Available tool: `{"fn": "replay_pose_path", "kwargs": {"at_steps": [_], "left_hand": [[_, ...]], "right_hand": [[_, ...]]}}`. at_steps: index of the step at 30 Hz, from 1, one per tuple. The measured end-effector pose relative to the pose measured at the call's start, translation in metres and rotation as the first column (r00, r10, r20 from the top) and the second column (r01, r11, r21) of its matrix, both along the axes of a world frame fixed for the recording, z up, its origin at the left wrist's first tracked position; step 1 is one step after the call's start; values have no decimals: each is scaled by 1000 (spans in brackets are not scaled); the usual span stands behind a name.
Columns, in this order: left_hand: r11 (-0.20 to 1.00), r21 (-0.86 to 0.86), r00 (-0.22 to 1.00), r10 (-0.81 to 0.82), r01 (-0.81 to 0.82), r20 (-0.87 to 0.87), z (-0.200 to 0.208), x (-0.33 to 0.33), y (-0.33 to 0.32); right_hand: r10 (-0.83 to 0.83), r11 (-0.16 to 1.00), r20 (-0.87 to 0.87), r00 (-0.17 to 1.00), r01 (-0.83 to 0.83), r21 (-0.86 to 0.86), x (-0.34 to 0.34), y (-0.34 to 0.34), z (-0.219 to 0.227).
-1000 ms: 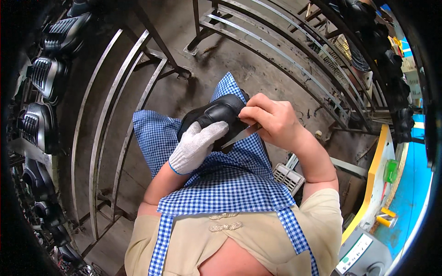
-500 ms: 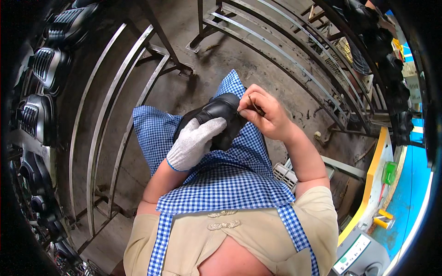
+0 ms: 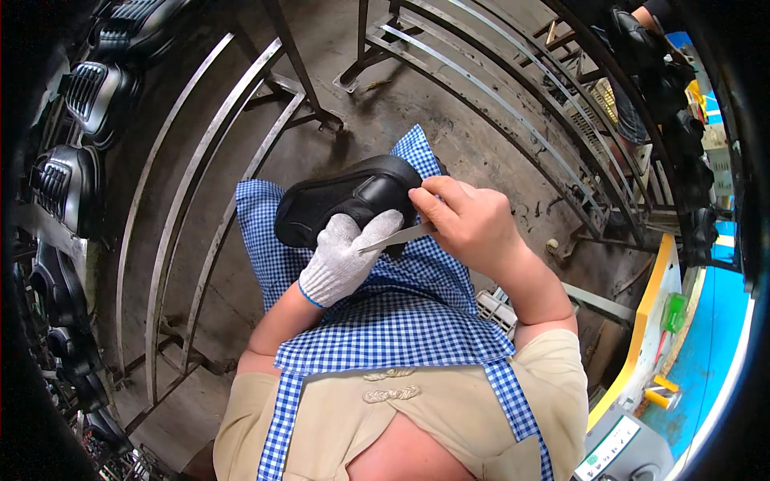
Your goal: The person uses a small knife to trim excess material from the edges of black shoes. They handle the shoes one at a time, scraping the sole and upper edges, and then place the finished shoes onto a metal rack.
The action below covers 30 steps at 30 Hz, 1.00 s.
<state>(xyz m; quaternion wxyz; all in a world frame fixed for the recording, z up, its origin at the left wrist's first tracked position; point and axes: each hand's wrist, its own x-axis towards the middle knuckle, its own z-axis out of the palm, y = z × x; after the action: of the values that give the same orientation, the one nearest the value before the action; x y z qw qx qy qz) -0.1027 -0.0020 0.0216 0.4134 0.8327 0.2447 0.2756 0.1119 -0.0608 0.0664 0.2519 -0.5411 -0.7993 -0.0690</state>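
A black shoe (image 3: 345, 196) lies across my lap, tilted, over the blue-and-white checked apron (image 3: 393, 325). My left hand (image 3: 343, 255), in a white knit glove with a blue cuff edge, is closed on the shoe's near side. Bare, my right hand (image 3: 468, 220) is closed around a thin pointed knife (image 3: 401, 237). The blade sticks out toward the left, over the gloved fingers. Thumb and forefinger of that hand meet at the shoe's right end; whether they pinch anything there is hidden. The knife's handle is covered by the palm.
Metal rails of a rack (image 3: 216, 120) stand at left, and another rack (image 3: 481, 84) stands beyond my knees. Several black shoes (image 3: 68, 188) line the left side. To the right are a blue worktop (image 3: 710, 345), a green bottle-like object (image 3: 675, 313) and a grey machine (image 3: 630, 449).
The shoe has turned and shows more of its upper. My right hand has rolled over, bringing the knife blade into sight. My left hand still grips the shoe.
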Motion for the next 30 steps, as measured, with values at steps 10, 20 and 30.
{"fn": "replay_pose_path", "kwargs": {"at_steps": [10,20,30], "left_hand": [[447,-887,980,195,-116,-30,24,10,4],[736,-637,856,463,-227,231,14,13,12],[788,-539,792,519,-297,322,5,30,15]], "right_hand": [[70,997,-199,978,-77,-26,7,10,-8],[-138,985,-704,697,20,-173,-24,-1,-21],[-220,969,-610,761,96,-229,-45,7,-10]]}}
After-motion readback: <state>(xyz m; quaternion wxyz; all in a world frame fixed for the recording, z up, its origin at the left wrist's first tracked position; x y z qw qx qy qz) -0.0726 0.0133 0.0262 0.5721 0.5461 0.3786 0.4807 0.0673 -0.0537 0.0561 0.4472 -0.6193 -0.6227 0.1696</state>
